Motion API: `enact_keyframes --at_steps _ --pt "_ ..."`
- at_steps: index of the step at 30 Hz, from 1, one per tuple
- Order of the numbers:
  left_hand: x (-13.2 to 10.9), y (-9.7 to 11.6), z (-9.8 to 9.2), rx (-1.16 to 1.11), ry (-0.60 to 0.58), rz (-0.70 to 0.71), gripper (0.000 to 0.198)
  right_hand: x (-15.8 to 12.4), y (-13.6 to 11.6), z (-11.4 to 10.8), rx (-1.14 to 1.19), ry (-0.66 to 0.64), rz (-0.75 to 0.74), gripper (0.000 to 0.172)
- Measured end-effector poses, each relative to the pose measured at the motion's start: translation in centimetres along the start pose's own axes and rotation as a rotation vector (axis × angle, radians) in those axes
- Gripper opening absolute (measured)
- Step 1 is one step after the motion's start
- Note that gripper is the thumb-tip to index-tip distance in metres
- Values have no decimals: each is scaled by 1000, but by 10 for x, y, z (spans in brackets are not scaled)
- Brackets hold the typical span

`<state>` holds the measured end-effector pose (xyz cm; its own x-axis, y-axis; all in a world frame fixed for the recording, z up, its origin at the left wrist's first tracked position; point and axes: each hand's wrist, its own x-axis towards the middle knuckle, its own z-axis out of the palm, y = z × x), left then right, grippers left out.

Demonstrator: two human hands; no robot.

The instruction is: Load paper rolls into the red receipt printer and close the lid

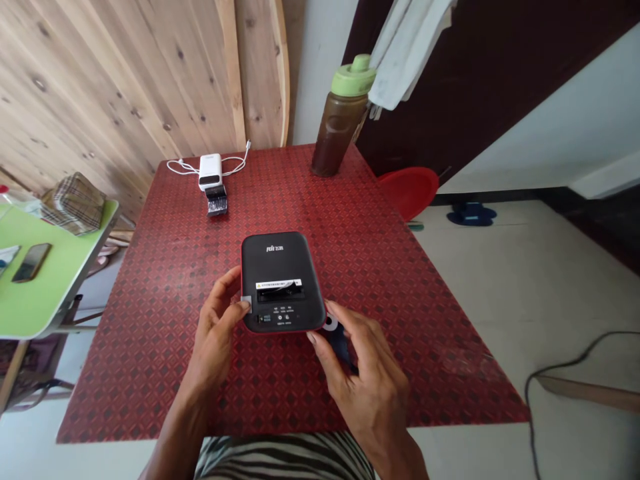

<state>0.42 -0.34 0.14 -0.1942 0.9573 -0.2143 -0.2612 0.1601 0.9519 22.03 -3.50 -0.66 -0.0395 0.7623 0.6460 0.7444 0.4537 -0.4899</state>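
A flat black device (280, 267) with rounded corners and a red rim is in front of me, above the red-patterned table. Its upper face carries a white logo, a white warning label, a dark slot below the label and small printed marks near the front edge. My left hand (217, 327) grips the left side, the thumb on a small grey tab (247, 305) at that edge. At the front right corner, my right hand (363, 360) pinches the device between thumb and fingers. Behind that hand a dark item with a white ring (331, 323) is partly hidden; I cannot tell what it is.
On the patterned table (175, 347), a white power bank (210, 171) with a white cable and a dark crinkled strip lie at the back left. A green-lidded bottle (343, 120) stands at the back right. A green table (55, 293) at left bears a phone (32, 263).
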Motion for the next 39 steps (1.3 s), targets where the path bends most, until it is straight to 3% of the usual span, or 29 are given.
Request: enact_keyframes --at_steps 16,22,26,30,33,36,39 --pt "3 5 13 -20 76 -12 57 1 7 0 -5 3 -68 30" --pt "3 -3 10 -45 55 30 59 1 7 5 22 37 -46 27" --pt "2 -11 7 -20 57 55 58 4 12 -3 65 -10 -48 27" --pt "0 -14 3 0 53 64 55 22 23 -20 102 -66 -70 28" --pt "2 -13 0 9 8 79 57 52 25 -20 107 -61 -206 25" --pt "3 -13 -4 28 -33 101 58 88 17 -2 84 -216 -343 25" --pt "3 -16 -6 39 -38 122 57 118 7 26 -93 -583 -377 21"
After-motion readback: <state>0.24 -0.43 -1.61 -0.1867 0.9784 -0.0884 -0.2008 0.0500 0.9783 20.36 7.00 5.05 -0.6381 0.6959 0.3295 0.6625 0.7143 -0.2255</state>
